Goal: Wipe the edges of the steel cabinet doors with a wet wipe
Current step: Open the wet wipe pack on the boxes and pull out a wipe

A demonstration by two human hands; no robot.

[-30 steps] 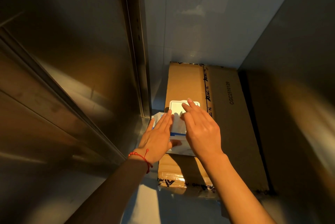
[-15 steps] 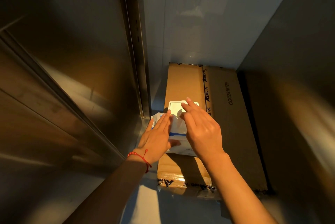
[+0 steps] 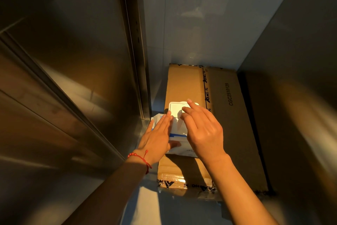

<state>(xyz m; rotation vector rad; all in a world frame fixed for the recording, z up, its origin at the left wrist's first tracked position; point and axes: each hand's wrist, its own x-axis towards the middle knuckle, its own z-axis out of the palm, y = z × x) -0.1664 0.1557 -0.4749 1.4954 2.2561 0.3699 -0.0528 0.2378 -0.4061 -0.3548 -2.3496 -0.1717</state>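
A white pack of wet wipes (image 3: pixel 177 133) with a blue stripe lies on top of a flat cardboard box (image 3: pixel 184 86), toward the box's left side, its white plastic lid (image 3: pixel 176 108) at the far end and catching bright light. The left hand (image 3: pixel 156 139) lies flat along the pack's left edge, fingers straight and close together pointing away from the person, the thumb stretched out to the right across the pack's near part; it presses on the pack rather than curling round it. A red bead bracelet (image 3: pixel 140 158) with a short dangling cord circles that wrist. The right hand (image 3: pixel 202 130) rests over the pack's right side, palm down, with the index finger extended so that its tip reaches the far right corner of the lid, and the other fingers bent loosely and lying on the lid and the wrapper; whether any fingertip hooks under the lid's rim cannot be told. The box bears black printed lettering and a strip of printed tape, and it sits on the floor between a pale wall (image 3: pixel 209 24) at the far end and a dark panel (image 3: pixel 300 60) on the right. To the left stands the steel cabinet door (image 3: pixel 73 60), its narrow vertical edge (image 3: pixel 135 51) running down just beside the pack's far left corner, apart from both hands
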